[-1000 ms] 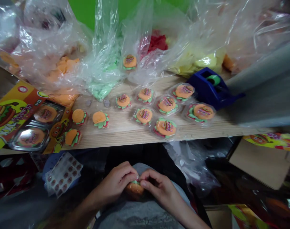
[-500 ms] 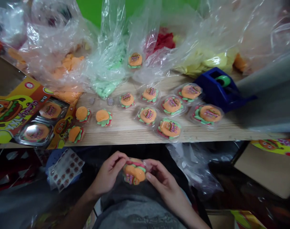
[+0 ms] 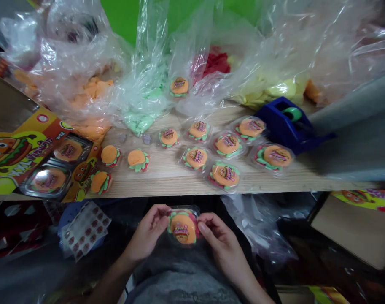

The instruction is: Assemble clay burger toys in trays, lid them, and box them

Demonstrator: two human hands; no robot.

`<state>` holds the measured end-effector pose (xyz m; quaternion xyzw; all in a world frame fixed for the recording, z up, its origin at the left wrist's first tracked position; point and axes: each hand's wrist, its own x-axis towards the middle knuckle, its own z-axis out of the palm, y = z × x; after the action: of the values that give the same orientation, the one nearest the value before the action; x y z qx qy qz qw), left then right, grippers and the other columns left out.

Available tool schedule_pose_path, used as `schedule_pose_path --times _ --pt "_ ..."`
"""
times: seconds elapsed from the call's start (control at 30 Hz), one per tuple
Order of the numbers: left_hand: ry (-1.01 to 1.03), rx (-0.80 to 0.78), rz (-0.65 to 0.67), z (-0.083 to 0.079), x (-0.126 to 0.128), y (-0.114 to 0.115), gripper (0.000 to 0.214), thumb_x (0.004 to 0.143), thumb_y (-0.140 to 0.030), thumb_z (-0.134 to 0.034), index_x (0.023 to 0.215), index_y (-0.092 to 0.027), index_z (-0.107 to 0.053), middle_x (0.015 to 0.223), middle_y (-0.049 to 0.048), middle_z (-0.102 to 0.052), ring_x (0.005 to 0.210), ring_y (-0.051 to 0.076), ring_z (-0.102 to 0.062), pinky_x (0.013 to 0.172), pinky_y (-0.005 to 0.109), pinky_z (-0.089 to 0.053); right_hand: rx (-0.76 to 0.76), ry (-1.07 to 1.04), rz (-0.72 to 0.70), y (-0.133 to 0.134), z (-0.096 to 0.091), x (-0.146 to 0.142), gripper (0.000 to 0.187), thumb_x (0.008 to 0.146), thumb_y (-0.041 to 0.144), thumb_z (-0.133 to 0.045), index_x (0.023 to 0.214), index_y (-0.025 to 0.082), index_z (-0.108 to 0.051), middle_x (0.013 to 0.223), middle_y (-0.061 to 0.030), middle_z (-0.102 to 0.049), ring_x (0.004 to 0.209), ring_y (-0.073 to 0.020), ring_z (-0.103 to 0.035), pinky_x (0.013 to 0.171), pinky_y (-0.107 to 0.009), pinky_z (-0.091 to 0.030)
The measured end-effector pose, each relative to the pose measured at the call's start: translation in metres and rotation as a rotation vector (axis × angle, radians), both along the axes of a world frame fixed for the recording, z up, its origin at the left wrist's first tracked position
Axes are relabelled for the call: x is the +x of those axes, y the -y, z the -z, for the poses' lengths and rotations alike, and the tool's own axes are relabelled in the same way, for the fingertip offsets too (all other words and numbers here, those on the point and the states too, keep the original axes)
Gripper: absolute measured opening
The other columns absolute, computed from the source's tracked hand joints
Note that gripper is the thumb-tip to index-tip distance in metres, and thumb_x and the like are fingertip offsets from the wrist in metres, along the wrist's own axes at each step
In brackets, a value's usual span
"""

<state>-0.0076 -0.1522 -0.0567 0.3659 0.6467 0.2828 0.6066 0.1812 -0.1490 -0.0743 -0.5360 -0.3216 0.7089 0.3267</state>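
Clear plastic burger pack [image 3: 182,227] pinched between left hand [image 3: 147,231] and right hand [image 3: 220,237] (half-open).

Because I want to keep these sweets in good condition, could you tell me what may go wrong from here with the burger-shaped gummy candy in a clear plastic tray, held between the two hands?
The clear plastic tray is held only lightly at its sides by the left hand and right hand, so it could slip. The unwrapped gummy burger lies bare on the pale wooden shelf and might pick up dirt. The packed burger near the shelf's front edge could perhaps be knocked off.
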Motion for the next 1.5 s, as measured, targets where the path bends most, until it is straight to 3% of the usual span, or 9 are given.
schedule_pose_path --times 0.1,0.3,0.43,0.63,0.73,0.9,1.07,1.3,1.5 --pt "-0.021 -0.003 -0.005 -0.003 -0.005 -0.002 0.024 0.082 -0.041 -0.053 0.086 -0.017 -0.056 0.082 0.0004 -0.058 0.078 0.014 -0.053 0.072 0.025 -0.042 0.021 -0.035 -0.085 0.000 0.001 -0.003 0.035 0.074 0.053 -0.064 0.075 0.019 -0.058 0.069 0.0012 -0.053 0.065 -0.0132 -0.049 0.063 -0.025 -0.043" --pt "-0.097 0.070 0.248 -0.009 0.002 -0.012 0.014 0.083 -0.028 -0.050 0.077 -0.017 -0.058 0.075 -0.0013 -0.056 0.074 0.013 -0.052 0.070 0.024 -0.040 0.239 0.122 -0.295 -0.014 -0.002 0.002 0.024 0.078 0.041 -0.063 0.085 0.019 -0.069 0.079 -0.0032 -0.057 0.078 -0.0175 -0.055 0.072 -0.029 -0.045" --pt "-0.094 0.155 0.348 -0.006 0.014 -0.013 0.015 0.084 -0.027 -0.051 0.075 -0.018 -0.058 0.076 -0.0008 -0.056 0.074 0.013 -0.052 0.070 0.024 -0.041 0.253 0.127 -0.409 -0.022 -0.006 0.006 0.019 0.082 0.036 -0.059 0.078 0.020 -0.067 0.077 -0.0023 -0.058 0.075 -0.0159 -0.057 0.069 -0.027 -0.044" --pt "-0.106 0.114 0.023 0.002 0.014 -0.011 0.018 0.083 -0.035 -0.050 0.090 -0.020 -0.055 0.083 0.0008 -0.059 0.079 0.015 -0.055 0.074 0.027 -0.044 0.139 0.065 -0.100 -0.020 -0.006 0.003 0.030 0.076 0.049 -0.062 0.075 0.018 -0.062 0.071 -0.0014 -0.059 0.068 -0.0148 -0.054 0.064 -0.026 -0.046" --pt "-0.118 0.061 0.037 -0.001 0.006 -0.014 0.021 0.083 -0.037 -0.049 0.080 -0.018 -0.056 0.074 -0.0003 -0.056 0.070 0.014 -0.051 0.067 0.025 -0.042 0.117 0.041 -0.035 -0.017 -0.005 0.000 0.035 0.072 0.053 -0.065 0.073 0.018 -0.060 0.068 -0.0002 -0.057 0.065 -0.0139 -0.052 0.062 -0.025 -0.046" --pt "-0.163 0.102 0.235 -0.004 -0.002 -0.018 0.021 0.084 -0.031 -0.049 0.075 -0.017 -0.061 0.074 -0.0004 -0.055 0.073 0.013 -0.050 0.071 0.025 -0.039 0.158 0.054 -0.182 -0.017 -0.006 0.000 0.031 0.074 0.048 -0.065 0.084 0.019 -0.068 0.077 -0.0023 -0.062 0.075 -0.0161 -0.058 0.071 -0.028 -0.047" --pt "-0.007 0.008 0.088 -0.005 -0.004 -0.013 0.023 0.082 -0.037 -0.052 0.091 -0.018 -0.058 0.076 -0.0017 -0.055 0.070 0.012 -0.051 0.068 0.025 -0.041 0.109 0.041 -0.103 -0.016 -0.004 0.004 0.033 0.074 0.051 -0.065 0.084 0.019 -0.071 0.082 -0.0051 -0.068 0.077 -0.0177 -0.061 0.073 -0.030 -0.048" --pt "0.060 0.069 -0.013 -0.032 0.001 -0.013 0.021 0.075 -0.037 -0.064 0.084 -0.018 -0.061 0.079 -0.0007 -0.063 0.072 0.012 -0.055 0.067 0.023 -0.044 0.106 -0.084 0.046 -0.017 -0.017 0.008 0.031 0.073 0.050 -0.068 0.084 0.022 -0.071 0.082 -0.0046 -0.069 0.074 -0.0162 -0.059 0.068 -0.028 -0.047" --pt "0.033 0.177 -0.146 -0.038 0.004 -0.014 0.030 0.085 -0.046 -0.054 0.093 -0.020 -0.067 0.087 0.0013 -0.068 0.084 0.014 -0.058 0.078 0.023 -0.045 -0.118 -0.323 0.261 -0.037 -0.035 -0.001 0.034 0.056 0.047 -0.081 0.073 0.021 -0.066 0.070 -0.0005 -0.066 0.062 -0.0136 -0.057 0.060 -0.026 -0.046"
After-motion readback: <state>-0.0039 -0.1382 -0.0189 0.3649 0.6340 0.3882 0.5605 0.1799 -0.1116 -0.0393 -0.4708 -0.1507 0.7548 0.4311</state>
